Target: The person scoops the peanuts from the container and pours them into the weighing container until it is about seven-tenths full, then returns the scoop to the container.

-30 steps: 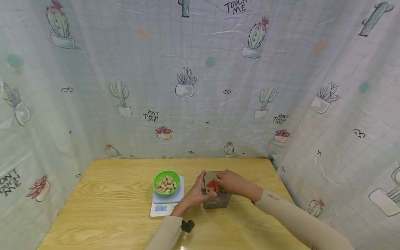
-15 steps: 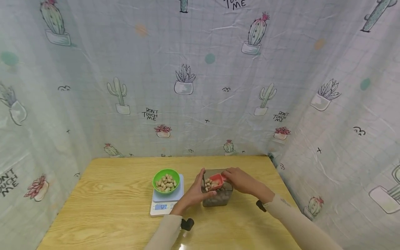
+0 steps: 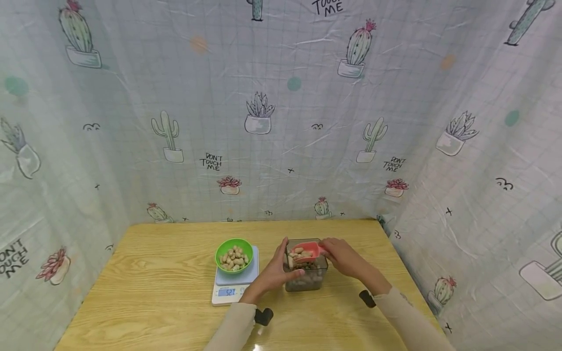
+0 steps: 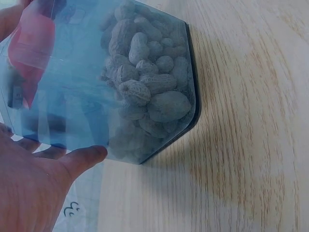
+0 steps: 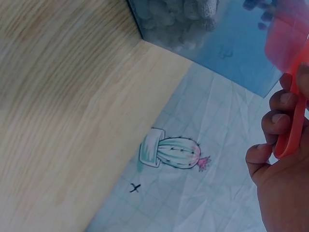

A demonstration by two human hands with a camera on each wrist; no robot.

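A clear grey plastic container (image 3: 317, 282) holds unshelled peanuts (image 4: 157, 82) in its lower part. My left hand (image 3: 274, 273) holds its near left corner, thumb on the front wall and fingers along the left side. At the container's mouth, my right hand (image 3: 344, 258) grips the handle of a red scoop (image 3: 313, 247). Several peanuts lie in the scoop, which is held nearly level. Through the container's wall, the scoop (image 4: 34, 43) also shows in the left wrist view. In the right wrist view my fingers curl round the red handle (image 5: 291, 137).
Left of the container, a green bowl (image 3: 235, 241) of peanuts sits on a white kitchen scale (image 3: 237, 280) with a lit display. The wooden table (image 3: 158, 292) meets a cactus-printed curtain (image 3: 197, 195) at the back and sides.
My right hand has drawn the scoop up from inside the container and shifted right, bringing peanuts with it. The scoop has turned to nearly level. My left hand stays at the container.
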